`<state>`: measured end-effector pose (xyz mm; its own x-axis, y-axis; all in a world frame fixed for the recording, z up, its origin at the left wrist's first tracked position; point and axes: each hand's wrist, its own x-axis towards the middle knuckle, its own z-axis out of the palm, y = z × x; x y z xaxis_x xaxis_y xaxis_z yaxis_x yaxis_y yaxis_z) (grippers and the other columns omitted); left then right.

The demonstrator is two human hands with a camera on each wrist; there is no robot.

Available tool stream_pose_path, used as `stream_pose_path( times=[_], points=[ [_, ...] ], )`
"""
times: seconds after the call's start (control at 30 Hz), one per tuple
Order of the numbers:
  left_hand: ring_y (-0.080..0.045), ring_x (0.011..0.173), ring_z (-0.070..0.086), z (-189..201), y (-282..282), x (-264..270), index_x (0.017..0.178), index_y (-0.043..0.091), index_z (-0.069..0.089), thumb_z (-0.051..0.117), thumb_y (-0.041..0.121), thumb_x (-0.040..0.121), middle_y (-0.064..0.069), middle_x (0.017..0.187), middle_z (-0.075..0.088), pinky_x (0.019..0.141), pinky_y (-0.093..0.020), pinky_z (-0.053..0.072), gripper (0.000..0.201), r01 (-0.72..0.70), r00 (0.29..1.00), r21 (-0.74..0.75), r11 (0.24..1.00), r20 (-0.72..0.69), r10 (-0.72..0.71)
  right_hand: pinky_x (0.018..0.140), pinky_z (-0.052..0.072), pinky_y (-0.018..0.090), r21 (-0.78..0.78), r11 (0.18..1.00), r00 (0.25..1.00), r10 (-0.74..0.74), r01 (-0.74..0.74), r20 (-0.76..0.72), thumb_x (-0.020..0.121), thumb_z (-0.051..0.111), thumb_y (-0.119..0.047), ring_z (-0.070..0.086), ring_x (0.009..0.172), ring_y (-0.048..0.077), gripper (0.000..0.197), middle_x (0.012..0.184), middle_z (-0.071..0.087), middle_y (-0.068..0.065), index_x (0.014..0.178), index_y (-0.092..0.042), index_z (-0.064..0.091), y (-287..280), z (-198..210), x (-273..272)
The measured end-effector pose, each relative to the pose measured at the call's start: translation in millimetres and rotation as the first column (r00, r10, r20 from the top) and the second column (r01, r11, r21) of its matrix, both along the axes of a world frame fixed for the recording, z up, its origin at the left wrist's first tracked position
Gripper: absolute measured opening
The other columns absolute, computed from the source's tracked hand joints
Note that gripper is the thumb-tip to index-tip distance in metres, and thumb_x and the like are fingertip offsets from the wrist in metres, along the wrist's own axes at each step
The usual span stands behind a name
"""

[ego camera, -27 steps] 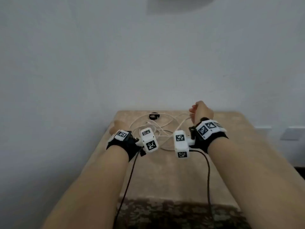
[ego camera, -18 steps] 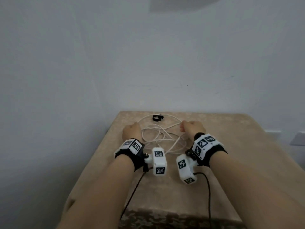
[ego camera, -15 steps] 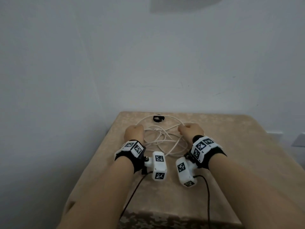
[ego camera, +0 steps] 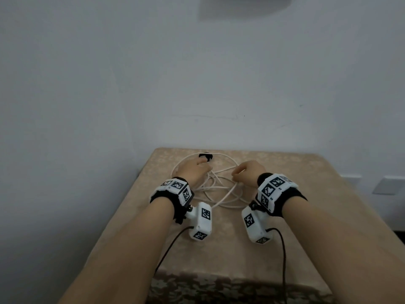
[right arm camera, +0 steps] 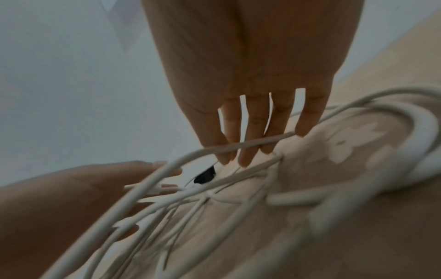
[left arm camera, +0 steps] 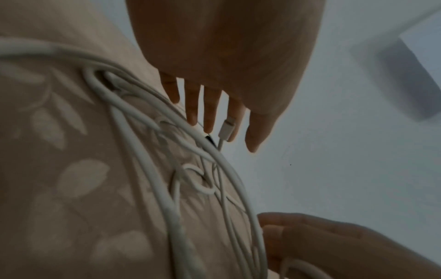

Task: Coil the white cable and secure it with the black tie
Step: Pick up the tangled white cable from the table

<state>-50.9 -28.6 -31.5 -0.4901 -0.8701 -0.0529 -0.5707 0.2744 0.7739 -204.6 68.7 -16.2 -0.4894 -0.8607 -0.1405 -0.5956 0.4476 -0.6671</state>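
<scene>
Hands have closed in on the white cable [ego camera: 215,189] over the last second: a moment ago the right hand [ego camera: 246,173] was lifted clear of the table [ego camera: 285,216], at the cable's right edge, and both hands then sat low at either side of the tangle. Now the left hand [ego camera: 192,171] has travelled forward to the cable's far left arc, just short of the black tie [ego camera: 206,156], which lies at the far rim of the loops, touching or just beside the outermost strand.

From the left wrist view, the left fingers [left arm camera: 210,113] hang straight and slightly apart, and the cable's white plug [left arm camera: 226,128] sits against them; whether it is pinched or only resting there cannot be told. From the right wrist view, the right fingers [right arm camera: 248,132] are likewise extended and spread, with one thin strand crossing in front of their tips; from the head view the same hand looks loosely curled over the cable's right side, so a true grip is not certain.

Loops themselves lie loose and crossed on the table, not yet gathered. Judging from this, the person appears to be locating the plug end to begin coiling, with the tying step not yet begun.
</scene>
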Motion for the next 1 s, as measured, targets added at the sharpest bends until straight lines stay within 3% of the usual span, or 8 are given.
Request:
stream_pose_path(
  times=[0.13,0.23,0.4,0.6,0.67,0.73,0.83,1.0],
  points=[
    [-0.029,0.14,0.032,-2.7,-3.9,-9.7,0.141,0.026,0.047,0.045,0.031,0.096,-0.003,0.149,0.043,0.116,-0.04,0.021,0.045,0.077,0.979,0.038,0.996,0.188,-0.083,0.074,0.04,0.024,-0.113,0.983,0.988,-0.148,0.143,-0.036,0.093,0.054,-0.017,0.058,0.095,0.022,0.021,0.108,0.066,0.008,0.104,-0.008,0.069,8.9,6.4,-17.0],
    [-0.031,0.14,0.032,-8.7,-10.7,-14.4,0.136,0.026,0.051,0.039,0.028,0.099,-0.003,0.148,0.044,0.116,-0.039,0.02,0.039,0.094,0.965,0.012,0.995,0.246,-0.094,0.076,0.042,0.026,-0.098,0.971,0.974,-0.221,0.216,-0.049,0.094,0.05,-0.016,0.06,0.103,0.027,0.024,0.116,0.066,0.013,0.106,-0.006,0.068,8.8,4.2,-31.3],
    [-0.03,0.13,0.041,-19.2,-22.5,-20.2,0.114,0.038,0.064,0.047,0.035,0.094,0.0,0.133,0.054,0.108,-0.043,0.027,0.026,0.084,0.937,-0.152,0.985,0.347,-0.026,0.083,0.042,0.027,-0.07,0.968,0.968,-0.246,0.242,-0.046,0.095,0.051,-0.018,0.056,0.114,0.028,0.029,0.127,0.06,0.011,0.121,-0.01,0.06,-5.1,-6.5,-38.0],
    [-0.03,0.111,0.057,-33.0,-36.9,-21.1,0.071,0.036,0.064,0.059,0.029,0.083,-0.001,0.105,0.068,0.101,-0.049,0.039,0.015,-0.008,0.989,-0.062,0.998,0.147,0.017,0.092,0.042,0.031,-0.048,0.981,0.982,-0.188,0.188,0.001,0.093,0.056,-0.021,0.054,0.119,0.029,0.038,0.134,0.055,0.013,0.129,-0.01,0.054,-26.7,-13.8,-39.1],
    [-0.032,0.106,0.06,-32.5,-37.8,-19.4,0.07,0.032,0.062,0.063,0.031,0.08,0.0,0.095,0.069,0.098,-0.048,0.042,0.01,-0.03,0.996,-0.034,0.999,0.084,0.033,0.081,0.043,0.027,-0.093,0.972,0.976,-0.216,0.218,0.024,0.094,0.057,-0.02,0.059,0.11,0.028,0.029,0.123,0.064,0.013,0.118,-0.006,0.065,-27.6,-12.4,-39.6],
    [-0.029,0.104,0.062,-26.2,-34.8,-16.2,0.077,0.026,0.063,0.065,0.026,0.085,-0.003,0.097,0.068,0.09,-0.035,0.045,0.008,-0.04,0.998,-0.029,0.999,0.05,0.041,0.069,0.043,0.026,-0.155,0.945,0.958,-0.284,0.287,0.041,0.093,0.058,-0.02,0.062,0.089,0.026,0.024,0.113,0.069,0.014,0.107,-0.005,0.071,-24.2,-8.6,-42.9],
    [-0.025,0.102,0.062,-18.3,-31.9,-11.7,0.081,0.023,0.064,0.068,0.024,0.086,-0.004,0.1,0.067,0.085,-0.031,0.046,0.006,-0.051,0.999,-0.046,0.998,0.002,0.052,0.048,0.036,0.024,-0.242,0.896,0.928,-0.369,0.372,0.059,0.094,0.057,-0.019,0.051,0.058,0.017,0.023,0.102,0.071,0.016,0.103,-0.006,0.073,-15.0,0.0,-49.7],
    [-0.023,0.099,0.063,-3.7,-25.8,-3.0,0.067,0.032,0.059,0.072,0.03,0.081,0.009,0.082,0.063,0.099,-0.045,0.042,0.02,-0.141,0.99,-0.09,0.986,-0.033,0.138,0.057,0.041,0.027,-0.359,0.791,0.863,-0.493,0.496,0.109,0.096,0.052,-0.018,0.053,0.063,0.025,0.026,0.097,0.07,0.018,0.098,0.0,0.071,1.3,28.7,-52.1]
  ],
)
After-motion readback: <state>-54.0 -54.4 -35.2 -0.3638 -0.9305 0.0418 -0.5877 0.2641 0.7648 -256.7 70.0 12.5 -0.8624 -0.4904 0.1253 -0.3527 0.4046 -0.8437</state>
